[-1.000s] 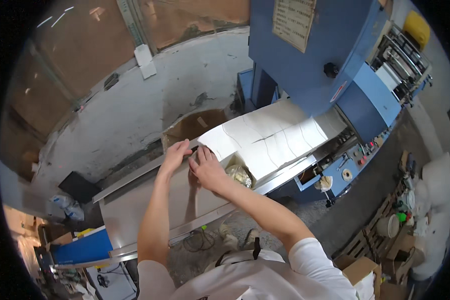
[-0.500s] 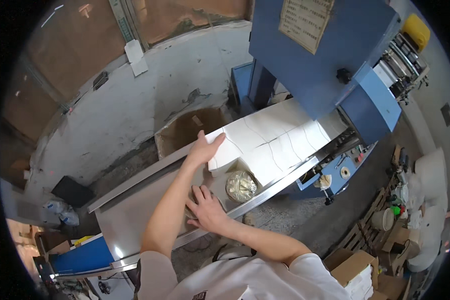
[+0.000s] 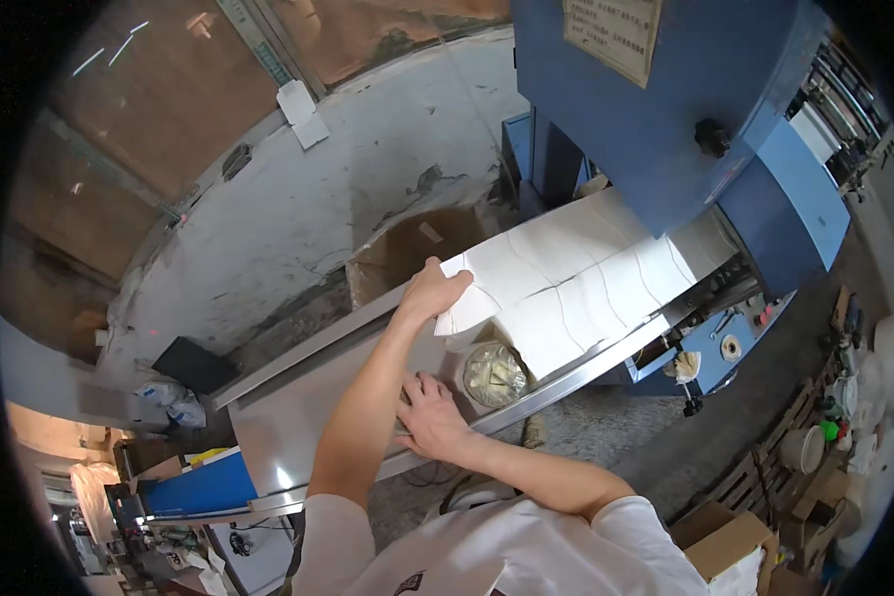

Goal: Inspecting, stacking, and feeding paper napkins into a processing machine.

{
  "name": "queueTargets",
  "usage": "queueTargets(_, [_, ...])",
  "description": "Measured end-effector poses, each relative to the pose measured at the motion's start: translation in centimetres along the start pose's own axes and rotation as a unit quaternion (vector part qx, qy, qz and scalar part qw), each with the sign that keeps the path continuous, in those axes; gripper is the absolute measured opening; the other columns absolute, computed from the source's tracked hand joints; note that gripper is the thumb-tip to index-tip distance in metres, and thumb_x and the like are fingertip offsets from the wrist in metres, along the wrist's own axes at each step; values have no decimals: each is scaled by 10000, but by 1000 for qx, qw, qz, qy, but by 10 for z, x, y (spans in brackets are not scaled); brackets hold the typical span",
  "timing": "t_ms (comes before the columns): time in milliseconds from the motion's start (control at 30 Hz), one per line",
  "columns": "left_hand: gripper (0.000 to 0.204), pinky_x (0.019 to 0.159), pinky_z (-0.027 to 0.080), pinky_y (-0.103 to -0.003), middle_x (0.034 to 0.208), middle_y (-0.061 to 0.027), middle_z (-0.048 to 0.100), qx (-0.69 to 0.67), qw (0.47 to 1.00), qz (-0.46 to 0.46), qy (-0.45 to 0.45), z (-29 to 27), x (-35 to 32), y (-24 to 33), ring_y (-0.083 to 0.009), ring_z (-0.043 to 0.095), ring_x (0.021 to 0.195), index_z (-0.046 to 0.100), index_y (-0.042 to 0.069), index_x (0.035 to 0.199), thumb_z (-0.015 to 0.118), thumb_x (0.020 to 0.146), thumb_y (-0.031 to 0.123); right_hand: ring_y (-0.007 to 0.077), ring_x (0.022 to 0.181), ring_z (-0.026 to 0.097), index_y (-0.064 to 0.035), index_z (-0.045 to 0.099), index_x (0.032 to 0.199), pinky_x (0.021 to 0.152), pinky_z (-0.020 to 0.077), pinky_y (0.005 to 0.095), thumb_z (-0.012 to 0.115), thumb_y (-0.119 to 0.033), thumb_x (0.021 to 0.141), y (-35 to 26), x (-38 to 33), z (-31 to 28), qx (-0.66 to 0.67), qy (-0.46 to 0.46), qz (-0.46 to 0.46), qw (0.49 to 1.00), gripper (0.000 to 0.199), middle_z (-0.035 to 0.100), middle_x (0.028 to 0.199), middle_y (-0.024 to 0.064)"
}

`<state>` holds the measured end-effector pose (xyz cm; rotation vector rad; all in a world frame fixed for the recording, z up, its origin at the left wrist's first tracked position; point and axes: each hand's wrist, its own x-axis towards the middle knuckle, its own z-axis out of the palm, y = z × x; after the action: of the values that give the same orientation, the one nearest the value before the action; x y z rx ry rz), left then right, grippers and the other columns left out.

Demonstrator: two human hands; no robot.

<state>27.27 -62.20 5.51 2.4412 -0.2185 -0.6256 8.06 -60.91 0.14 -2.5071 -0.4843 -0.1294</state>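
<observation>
Your spread right hand (image 3: 433, 417) has drawn back toward the near edge of the worktop (image 3: 293, 422), leaving only your left hand (image 3: 435, 290) pinching the paper (image 3: 566, 293).

We see edges bowing into black corners, bright light on the flat white paper stacks (image 3: 591, 288), glare on the long grey metal table (image 3: 298, 432).

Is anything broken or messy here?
Yes, the pale wall beyond the open brown box has a dark, ragged patch. It looks odd because the surrounding surface is much paler.
</observation>
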Motion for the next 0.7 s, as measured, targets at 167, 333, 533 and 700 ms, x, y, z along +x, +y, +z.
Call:
queueTargets(167, [628, 908, 495, -410, 1086, -297, 649, 9, 999, 2, 41, -3, 3, -18, -389, 642, 1045, 553, -76, 1178, 644, 738, 362, 418, 1206, 420, -79, 447, 1358, 915, 443, 510, 801, -362, 684, -2, 3, -3, -10, 5, -6, 1000, 812, 374, 1361, 234])
queueTargets(333, [457, 674, 553, -336, 1001, -118, 664, -318, 948, -11, -3, -42, -13, -107, -205, 666, 903, 577, -2, 1180, 626, 786, 223, 457, 1219, 407, -83, 417, 1386, 972, 420, 530, 804, -298, 670, -6, 9, -5, -20, -22, -16, 999, 842, 389, 1337, 265])
queueTargets(533, [395, 626, 540, -306, 962, -79, 655, -343, 936, 37, 68, -153, -81, -186, -160, 664, 822, 580, 9, 1165, 589, 795, 148, 437, 1208, 429, -29, 469, 1284, 1019, 391, 503, 754, -152, 660, 33, 47, -17, -99, -44, 14, 994, 697, 459, 1253, 270])
queueTargets(700, [480, 857, 507, -379, 1027, -224, 678, -34, 992, -32, 116, -136, -136, -205, -318, 665, 969, 611, 9, 1159, 653, 760, 273, 412, 1282, 439, 48, 506, 1276, 1045, 399, 444, 640, -160, 806, 56, 84, -62, -270, -4, 7, 963, 531, 443, 1371, 277])
